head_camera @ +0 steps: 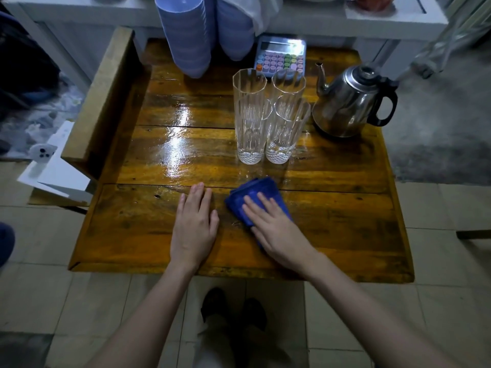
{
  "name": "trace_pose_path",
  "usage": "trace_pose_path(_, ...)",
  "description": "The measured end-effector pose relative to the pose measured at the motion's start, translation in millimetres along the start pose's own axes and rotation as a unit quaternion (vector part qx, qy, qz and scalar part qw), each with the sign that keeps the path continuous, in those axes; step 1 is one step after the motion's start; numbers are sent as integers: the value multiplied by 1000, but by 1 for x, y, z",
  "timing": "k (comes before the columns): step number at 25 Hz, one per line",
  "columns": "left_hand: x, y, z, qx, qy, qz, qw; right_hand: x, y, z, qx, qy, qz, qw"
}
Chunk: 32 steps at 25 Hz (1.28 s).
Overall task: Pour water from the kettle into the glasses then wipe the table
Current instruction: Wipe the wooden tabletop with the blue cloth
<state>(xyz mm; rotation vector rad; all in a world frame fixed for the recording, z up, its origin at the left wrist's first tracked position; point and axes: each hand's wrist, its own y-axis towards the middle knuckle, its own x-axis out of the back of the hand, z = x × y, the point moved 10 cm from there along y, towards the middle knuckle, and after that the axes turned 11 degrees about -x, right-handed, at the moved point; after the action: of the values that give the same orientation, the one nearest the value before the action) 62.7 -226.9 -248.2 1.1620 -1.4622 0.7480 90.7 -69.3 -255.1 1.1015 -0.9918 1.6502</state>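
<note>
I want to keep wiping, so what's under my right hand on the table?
The right hand lies flat on a folded blue cloth on the wooden table. The cloth's near part and the wood beneath are covered.

One head-worn camera looks steeply down, close over the wooden table (332,235) and floor

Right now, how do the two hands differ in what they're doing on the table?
The right hand lies flat on the folded blue cloth; the left hand rests on bare wood of the table. The right angles toward the glasses; the left points straight ahead. Both are palm-down, open.
</note>
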Motion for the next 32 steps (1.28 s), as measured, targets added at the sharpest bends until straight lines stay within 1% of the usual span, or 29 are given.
trace_pose_path(2, 0, 0, -1, -2, -5, 0, 1000, -11, -21, 13, 21, -12, -4, 1000)
trace_pose_path(4, 1, 0, -2, 1, -6, -1, 1000, -6, -40, -10, 20, -12, -21, 1000)
trace_pose_path(5, 0, 0, -2, 2, -1, 1, 1000, 0, -48, -32, -3, -4, -32, 999)
trace_pose_path(6, 0, 0, -2, -1, 9, 5, 1000, 6, -56, -58, -44, 9, -40, 998)
trace_pose_path(8, -3, 2, -4, -13, 38, 22, 999, 20, -67, -107, -143, 41, -58, 987)
trace_pose_path(10, -8, 4, -6, -14, 61, 48, 997, 27, -63, -128, -214, 73, -76, 971)
trace_pose_path(11, -9, 5, -8, -5, 63, 57, 996, 29, -55, -127, -229, 94, -86, 965)
trace_pose_path(13, -10, 6, -11, 35, 39, 56, 997, 30, -34, -107, -218, 128, -89, 963)
trace_pose_path(15, -9, 11, -17, 76, -2, 46, 996, 25, -15, -77, -170, 127, -65, 975)
trace_pose_path(16, -8, 14, -23, 83, -17, 37, 996, 21, -10, -62, -144, 110, -55, 982)
trace_pose_path(17, -9, 17, -32, 77, -27, 33, 996, 18, -9, -51, -123, 89, -52, 987)
trace_pose_path(19, -13, 20, -55, 36, -30, 32, 998, 11, -17, -40, -95, 42, -53, 993)
trace_pose_path(21, -17, 19, -73, 0, -19, 32, 999, 4, -36, -45, -74, 3, -48, 996)
trace_pose_path(23, -18, 18, -78, -4, -16, 29, 999, 6, -58, -68, -87, -13, -52, 995)
trace_pose_path(26, -15, 20, -77, -5, -19, 38, 999, 17, -88, -115, -154, -4, -55, 986)
trace_pose_path(29, -12, 24, -82, -23, -17, 83, 996, 26, -102, -149, -206, -28, -30, 978)
trace_pose_path(32, -3, 29, -81, -42, -29, 138, 989, 36, -98, -167, -235, -14, 7, 972)
